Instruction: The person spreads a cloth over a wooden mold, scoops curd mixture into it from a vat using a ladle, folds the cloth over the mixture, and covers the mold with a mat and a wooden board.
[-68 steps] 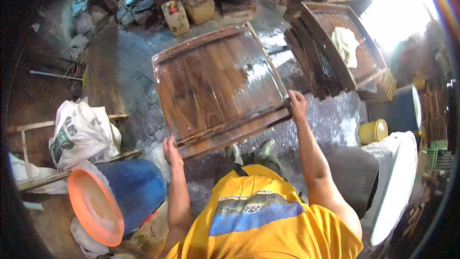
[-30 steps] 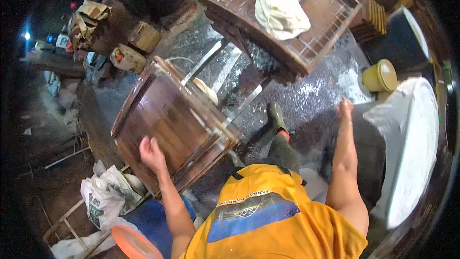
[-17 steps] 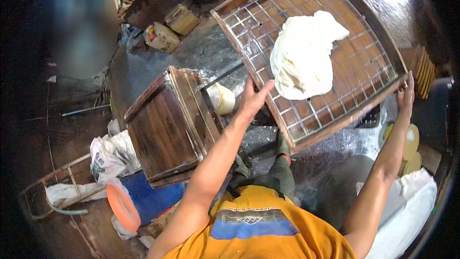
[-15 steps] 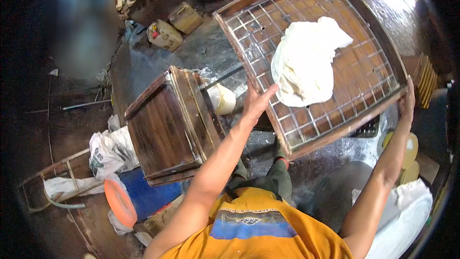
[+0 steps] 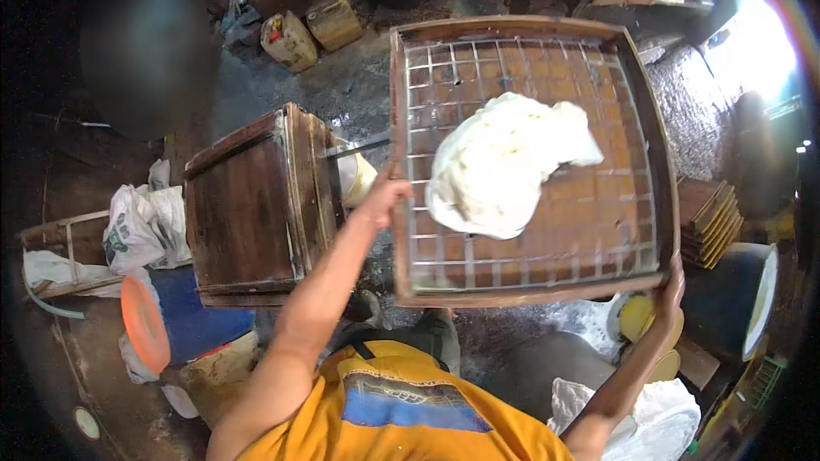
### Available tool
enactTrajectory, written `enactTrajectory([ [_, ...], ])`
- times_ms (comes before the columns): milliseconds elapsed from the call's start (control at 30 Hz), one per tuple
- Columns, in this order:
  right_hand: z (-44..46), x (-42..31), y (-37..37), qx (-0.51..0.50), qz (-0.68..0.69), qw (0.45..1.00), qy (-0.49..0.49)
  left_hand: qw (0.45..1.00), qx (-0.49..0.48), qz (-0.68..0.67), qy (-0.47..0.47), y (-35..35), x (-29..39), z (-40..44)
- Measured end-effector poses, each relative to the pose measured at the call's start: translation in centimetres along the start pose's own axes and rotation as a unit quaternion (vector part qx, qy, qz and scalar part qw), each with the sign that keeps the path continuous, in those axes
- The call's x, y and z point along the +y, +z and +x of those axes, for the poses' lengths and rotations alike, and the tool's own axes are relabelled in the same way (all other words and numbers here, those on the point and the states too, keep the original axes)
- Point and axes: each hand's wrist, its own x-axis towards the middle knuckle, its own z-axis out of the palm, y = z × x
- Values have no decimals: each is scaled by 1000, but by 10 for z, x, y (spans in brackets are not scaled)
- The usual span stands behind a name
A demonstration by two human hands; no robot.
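Note:
Both my hands carry a square wooden tray (image 5: 530,297) with raised sides and a pale grid across its brown base. My left hand (image 5: 387,198) is closed round its left side, with the fingers partly hidden. At the lower right corner my right hand (image 5: 670,286) grips the frame, its fingers mostly out of sight beneath. On the grid lies a crumpled wet white cloth (image 5: 504,166), left of the middle and touched by neither hand.
Left of the tray stands a dark wooden box (image 5: 243,205). A blue barrel (image 5: 201,312) with an orange rim lies beyond it. Stacked wooden racks (image 5: 709,218) and a dark drum (image 5: 726,290) are at right. Two jerrycans (image 5: 290,43) sit on the wet floor ahead.
My hands have swung the tray leftward and levelled its tilt in view, carrying the cloth with it. My view has turned right, showing more of the stacked racks and the bright opening.

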Motion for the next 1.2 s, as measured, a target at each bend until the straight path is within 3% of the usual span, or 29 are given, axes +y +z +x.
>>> enactTrajectory([
  [67, -111, 55, -28, 41, -228, 972, -34, 999, -28, 30, -23, -46, 9, 10],
  [100, -155, 68, -19, 30, -234, 970, 59, 998, -45, 45, -1, -59, 13, 3],
  [167, -215, 52, 31, -18, -123, 952, 281, 992, -46, 118, 25, -83, 28, -10],
  [233, -200, 37, 68, -64, 0, 938, 341, 989, -41, 138, 31, -64, 45, -5],
  [333, -150, 25, 109, -83, 202, 918, 331, 985, -52, 166, 16, -74, 34, 14],
  [400, -137, 18, 123, -55, 264, 919, 288, 989, -40, 139, 12, -80, 17, -5],
  [433, -124, 23, 124, 13, 195, 949, 246, 990, -31, 127, 44, -77, 4, -10],
  [567, -128, -10, 115, -59, 240, 945, 216, 988, -62, 91, 109, -65, -15, -41],
  [633, -134, -24, 144, -72, 216, 950, 213, 983, -59, 58, 162, -101, -4, -75],
  [733, -91, -45, 224, -178, 122, 955, 204, 973, 40, 14, 225, -174, 8, -110],
  [867, -49, -40, 212, -167, 122, 962, 177, 978, 66, 31, 197, -152, 14, -76],
  [967, -148, -68, 266, -120, 121, 974, 151, 979, 57, 33, 194, -242, -12, -122],
  [1033, -133, -45, 294, -198, 107, 970, 87, 975, 107, 24, 193, -274, -14, -148],
  [1100, -92, -44, 326, -218, 120, 955, 160, 968, 141, 2, 206, -296, -31, -123],
  [1200, -63, -45, 376, -250, 82, 953, 150, 973, 146, 5, 178, -321, -34, -111],
])
